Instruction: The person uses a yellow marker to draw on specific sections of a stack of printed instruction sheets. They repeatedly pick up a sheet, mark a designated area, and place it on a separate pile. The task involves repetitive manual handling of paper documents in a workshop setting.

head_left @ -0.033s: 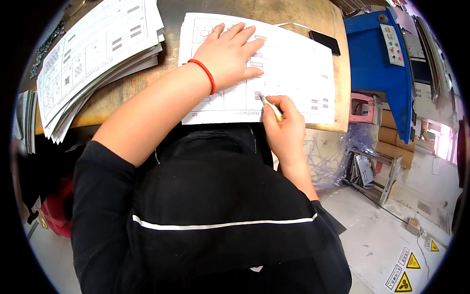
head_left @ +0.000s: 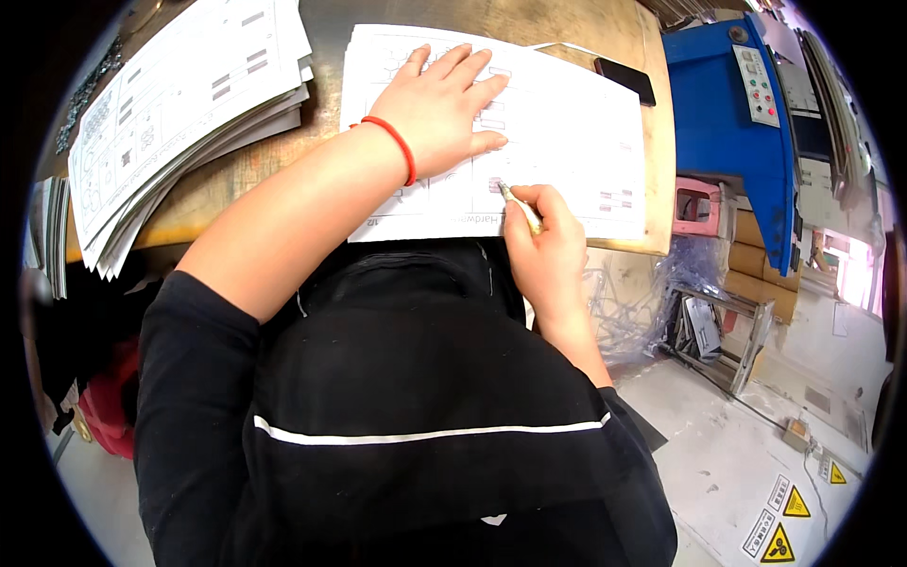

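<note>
My left hand (head_left: 442, 109), with a red cord bracelet (head_left: 392, 146) at its wrist, lies flat on a large printed sheet (head_left: 567, 123). Its fingers are spread toward the sheet's far edge. My right hand (head_left: 548, 236) grips a slim pen-like tool (head_left: 525, 212) with a silver pointed tip and a yellowish body. That tip meets the sheet beside a small dark printed block near the edge closest to me. Whether it is a pen or a craft knife I cannot make out. Printed boxes and drawings cover the sheet, partly hidden under my left hand.
A thick stack of similar printed sheets (head_left: 189, 113) stands on the left of the wooden table (head_left: 326, 85). A black phone (head_left: 625, 81) lies beyond the sheet's right corner. Right of the table are a blue machine (head_left: 727, 123), a pink stool (head_left: 697, 206) and a metal frame (head_left: 746, 345).
</note>
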### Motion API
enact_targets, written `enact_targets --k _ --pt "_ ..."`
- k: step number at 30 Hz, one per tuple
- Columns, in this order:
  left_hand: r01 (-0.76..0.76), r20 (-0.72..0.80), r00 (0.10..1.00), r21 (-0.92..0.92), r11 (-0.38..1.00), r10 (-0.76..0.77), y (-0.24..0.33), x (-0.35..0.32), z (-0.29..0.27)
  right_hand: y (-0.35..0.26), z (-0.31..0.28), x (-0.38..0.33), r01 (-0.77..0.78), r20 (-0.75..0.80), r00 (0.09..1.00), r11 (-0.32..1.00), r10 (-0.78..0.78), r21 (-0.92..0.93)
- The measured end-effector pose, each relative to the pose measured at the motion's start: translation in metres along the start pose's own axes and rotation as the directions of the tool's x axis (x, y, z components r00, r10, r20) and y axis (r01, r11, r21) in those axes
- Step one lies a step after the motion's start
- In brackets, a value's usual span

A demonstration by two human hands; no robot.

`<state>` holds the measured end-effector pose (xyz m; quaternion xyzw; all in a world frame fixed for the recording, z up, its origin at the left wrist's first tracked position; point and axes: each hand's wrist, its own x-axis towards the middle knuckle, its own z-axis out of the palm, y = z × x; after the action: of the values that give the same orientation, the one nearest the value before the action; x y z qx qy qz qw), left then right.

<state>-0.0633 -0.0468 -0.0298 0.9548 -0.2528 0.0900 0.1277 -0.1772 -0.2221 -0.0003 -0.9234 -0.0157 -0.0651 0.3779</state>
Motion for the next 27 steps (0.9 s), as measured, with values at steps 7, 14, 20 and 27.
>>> enact_targets --k 7,14,20,27 --pt "0.015 0.008 1.000 0.045 0.999 -0.015 0.001 -0.002 0.002 0.004 0.001 0.000 0.019 -0.005 1.000 0.999 -0.020 -0.047" --pt "0.025 -0.027 0.999 0.030 0.999 -0.025 0.003 -0.002 0.008 -0.002 0.004 0.001 0.064 0.007 0.998 0.986 -0.064 -0.151" --pt "-0.030 0.016 0.999 -0.058 0.998 0.031 -0.004 0.001 0.002 -0.010 -0.004 -0.007 0.015 0.110 0.994 0.978 0.008 -0.209" --pt "-0.032 0.024 0.999 -0.071 0.997 0.034 -0.006 0.001 0.005 -0.005 -0.003 -0.001 0.035 0.068 0.997 0.995 -0.029 -0.090"
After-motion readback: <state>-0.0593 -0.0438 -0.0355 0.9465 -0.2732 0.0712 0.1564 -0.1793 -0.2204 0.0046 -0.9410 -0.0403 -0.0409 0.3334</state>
